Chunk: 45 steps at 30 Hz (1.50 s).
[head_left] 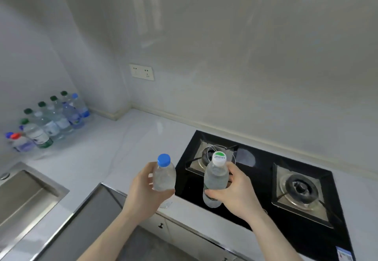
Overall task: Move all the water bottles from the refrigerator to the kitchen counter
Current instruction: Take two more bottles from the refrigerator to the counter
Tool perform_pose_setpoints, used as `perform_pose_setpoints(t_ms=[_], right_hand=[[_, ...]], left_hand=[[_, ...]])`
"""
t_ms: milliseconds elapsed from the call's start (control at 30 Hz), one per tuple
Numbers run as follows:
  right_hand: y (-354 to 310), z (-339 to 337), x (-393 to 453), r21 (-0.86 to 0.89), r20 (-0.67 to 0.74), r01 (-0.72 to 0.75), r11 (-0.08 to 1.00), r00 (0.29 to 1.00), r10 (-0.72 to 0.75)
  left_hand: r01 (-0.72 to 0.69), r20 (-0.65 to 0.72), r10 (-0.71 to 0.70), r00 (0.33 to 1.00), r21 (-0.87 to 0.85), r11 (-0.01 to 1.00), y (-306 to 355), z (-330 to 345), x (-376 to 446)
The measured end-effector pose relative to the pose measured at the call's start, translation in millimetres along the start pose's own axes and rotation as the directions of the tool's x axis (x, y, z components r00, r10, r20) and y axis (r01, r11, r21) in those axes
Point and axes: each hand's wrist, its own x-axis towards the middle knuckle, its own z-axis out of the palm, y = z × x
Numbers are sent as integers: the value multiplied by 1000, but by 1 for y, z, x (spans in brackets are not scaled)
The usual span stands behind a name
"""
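My left hand point(146, 191) grips a clear water bottle with a blue cap point(164, 174), held upright above the counter's front edge. My right hand point(235, 191) grips a second clear bottle with a white and green cap point(215, 177), held over the left side of the black gas hob. Several water bottles point(51, 121) with green, blue and red caps stand in a row on the white kitchen counter point(122, 138) at the far left, against the wall. The refrigerator is out of view.
A black two-burner gas hob point(266, 179) is set into the counter on the right. A steel sink point(24, 195) lies at the left. A wall socket point(141, 72) sits above the counter's corner. Cabinet doors point(163, 226) show below the counter edge.
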Motion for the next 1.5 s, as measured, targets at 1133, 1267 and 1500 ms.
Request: perform_pose_setpoints(t_ms=[1133,1267,1500], right_hand=[[-53,252,235,-135,442,98,986,897,-29],[-68,311,255,-172,384,46,984,923,24],[-88,392,283,-213,315,-43,976,943,110]], left_hand=[[326,-385,-306,871,-14,945,-158,-145,151],[343,-349,-311,884,31,939,-197,-191,186],[373,-315,-331,889,82,924,-255,-255,228]])
